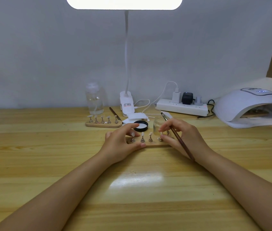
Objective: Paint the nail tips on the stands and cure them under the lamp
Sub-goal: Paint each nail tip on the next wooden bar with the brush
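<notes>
A wooden stand base (155, 145) with several small metal holders carrying clear nail tips (150, 134) lies in front of me. My left hand (121, 144) grips its left end, thumb at the front edge and fingers curled over the leftmost holder. My right hand (183, 137) holds a brown brush (179, 138) across its fingers, bristle end pointing up and away, while its fingertips pinch a holder near the stand's right end. A second stand (103, 124) with several tips sits behind on the left. The white curing lamp (251, 107) stands at far right.
A small clear jar (159, 125) and its black lid (140, 126) sit just behind the near stand. Farther back stand a clear bottle (95, 99), a clip desk lamp (126, 104), another brush (115, 113) and a white power strip (181, 107) with cables.
</notes>
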The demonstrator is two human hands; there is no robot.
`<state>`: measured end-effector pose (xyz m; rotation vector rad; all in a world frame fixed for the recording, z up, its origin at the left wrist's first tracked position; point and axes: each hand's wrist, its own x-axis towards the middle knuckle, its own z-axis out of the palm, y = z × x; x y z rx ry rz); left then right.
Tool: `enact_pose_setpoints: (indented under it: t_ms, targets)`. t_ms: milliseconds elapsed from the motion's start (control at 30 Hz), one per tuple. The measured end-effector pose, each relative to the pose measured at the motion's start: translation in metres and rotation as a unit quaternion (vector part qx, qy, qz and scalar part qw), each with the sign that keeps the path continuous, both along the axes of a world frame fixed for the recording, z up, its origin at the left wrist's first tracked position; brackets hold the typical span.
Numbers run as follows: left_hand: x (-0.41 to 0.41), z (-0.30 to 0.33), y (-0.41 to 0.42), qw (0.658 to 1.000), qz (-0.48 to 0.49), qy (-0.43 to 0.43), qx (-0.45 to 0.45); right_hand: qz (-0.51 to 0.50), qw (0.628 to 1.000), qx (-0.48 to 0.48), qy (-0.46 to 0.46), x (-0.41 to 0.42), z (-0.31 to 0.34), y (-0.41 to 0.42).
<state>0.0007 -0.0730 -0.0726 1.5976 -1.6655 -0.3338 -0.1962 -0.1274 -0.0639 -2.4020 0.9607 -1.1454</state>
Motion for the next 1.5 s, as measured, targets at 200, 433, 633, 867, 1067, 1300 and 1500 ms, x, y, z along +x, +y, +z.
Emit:
enact_pose_setpoints:
  t_ms: [200, 433, 633, 867, 1067, 1300, 1500]
  targets:
    - [0.001, 0.001, 0.001, 1.0, -0.001, 0.02, 0.001, -0.012, 1.0, -0.019, 0.0, -0.007, 0.005, -0.003]
    - [0.001, 0.002, 0.001, 1.0, 0.0, 0.031, 0.006, -0.01, 1.0, 0.006, -0.008, -0.011, 0.005, -0.005]
    - [0.001, 0.003, 0.002, 0.999, 0.008, 0.034, 0.017, 0.012, 1.0, 0.01, -0.013, -0.012, 0.005, -0.003]
    - [-0.002, 0.002, 0.004, 0.999, 0.006, -0.018, -0.038, 0.03, 0.997, -0.015, -0.067, -0.008, 0.006, 0.002]
    - [-0.008, 0.008, 0.011, 0.963, -0.046, -0.059, -0.258, 0.058, 0.985, -0.075, -0.147, 0.011, 0.007, 0.019]
    - [-0.011, 0.009, 0.014, 0.952, -0.089, -0.042, -0.29, 0.102, 0.977, -0.104, -0.153, 0.028, -0.004, 0.03]
    - [-0.011, 0.008, 0.012, 0.956, -0.084, -0.023, -0.279, 0.035, 0.972, -0.01, -0.234, 0.026, 0.009, 0.031]
